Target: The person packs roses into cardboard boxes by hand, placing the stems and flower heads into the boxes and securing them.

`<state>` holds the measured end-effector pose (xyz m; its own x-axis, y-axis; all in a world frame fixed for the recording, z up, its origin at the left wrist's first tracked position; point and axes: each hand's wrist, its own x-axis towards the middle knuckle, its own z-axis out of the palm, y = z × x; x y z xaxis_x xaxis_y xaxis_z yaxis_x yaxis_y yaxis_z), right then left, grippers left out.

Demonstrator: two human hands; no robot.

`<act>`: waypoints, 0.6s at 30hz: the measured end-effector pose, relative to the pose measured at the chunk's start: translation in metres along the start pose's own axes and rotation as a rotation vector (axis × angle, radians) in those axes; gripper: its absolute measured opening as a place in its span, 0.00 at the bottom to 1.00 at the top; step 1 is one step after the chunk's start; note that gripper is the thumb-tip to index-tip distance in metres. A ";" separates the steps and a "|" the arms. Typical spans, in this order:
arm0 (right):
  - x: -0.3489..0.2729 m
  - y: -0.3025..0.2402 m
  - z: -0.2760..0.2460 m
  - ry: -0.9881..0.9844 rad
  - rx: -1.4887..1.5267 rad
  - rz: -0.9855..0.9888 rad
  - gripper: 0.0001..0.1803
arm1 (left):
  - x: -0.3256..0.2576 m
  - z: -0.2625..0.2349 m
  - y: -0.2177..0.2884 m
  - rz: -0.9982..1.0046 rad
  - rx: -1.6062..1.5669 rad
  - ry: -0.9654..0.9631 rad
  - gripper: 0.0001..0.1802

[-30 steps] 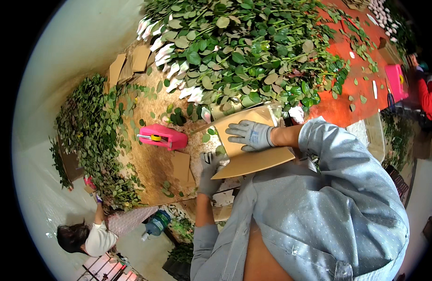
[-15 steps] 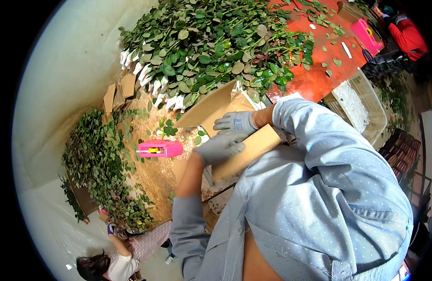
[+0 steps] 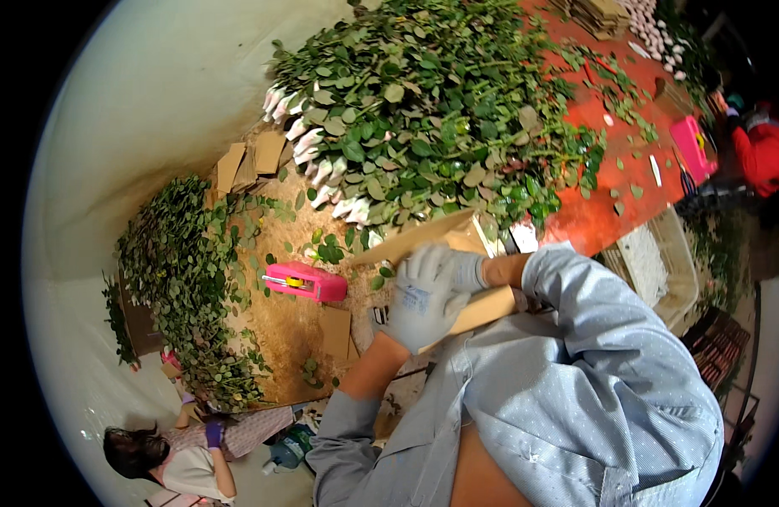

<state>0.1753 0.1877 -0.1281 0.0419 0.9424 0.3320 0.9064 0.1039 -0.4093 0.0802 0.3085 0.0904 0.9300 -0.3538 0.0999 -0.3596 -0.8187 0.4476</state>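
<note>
Both my hands wear grey gloves and meet over a folded piece of brown cardboard (image 3: 482, 311) in front of my body. My left hand (image 3: 419, 308) lies across the near part of it, back upward, fingers stretched away from me and somewhat blurred. Just right of it, my right hand (image 3: 465, 269) rests over the cardboard, its fingers mostly hidden behind the left hand. A raised cardboard flap (image 3: 419, 237) stands beyond my hands. To their left, a pink tape dispenser (image 3: 309, 281) with a yellow core sits on the table. A flat cardboard piece (image 3: 335, 332) lies nearer me.
Beyond my hands lies a large heap of leafy stems (image 3: 432, 118) with pale wrapped flower heads (image 3: 322, 173). More greenery (image 3: 174, 270) and cardboard pieces (image 3: 250, 163) are left. A crate (image 3: 681, 279) stands right. Co-workers are at lower left (image 3: 191, 460) and far right (image 3: 765, 156).
My left hand has moved from the cardboard's near edge up over it, now overlapping my right hand. The whole view has shifted, with the table scene lower and further right.
</note>
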 end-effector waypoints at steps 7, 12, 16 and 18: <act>0.011 -0.013 -0.038 -0.228 0.154 0.065 0.25 | 0.045 0.053 -0.065 -0.261 0.256 0.111 0.21; 0.004 -0.003 -0.038 -0.276 0.177 0.092 0.28 | 0.061 0.065 -0.073 -0.249 0.288 0.114 0.13; 0.019 -0.014 -0.038 -0.284 0.183 0.058 0.29 | 0.035 0.050 -0.080 -0.283 0.179 0.114 0.17; 0.006 -0.008 -0.025 -0.128 -0.018 -0.026 0.29 | 0.021 0.040 -0.092 -0.348 0.196 0.078 0.18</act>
<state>0.1792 0.1843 -0.1016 -0.0348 0.9725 0.2303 0.9141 0.1241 -0.3860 0.1297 0.3585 0.0153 0.9990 -0.0113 0.0428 -0.0232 -0.9568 0.2899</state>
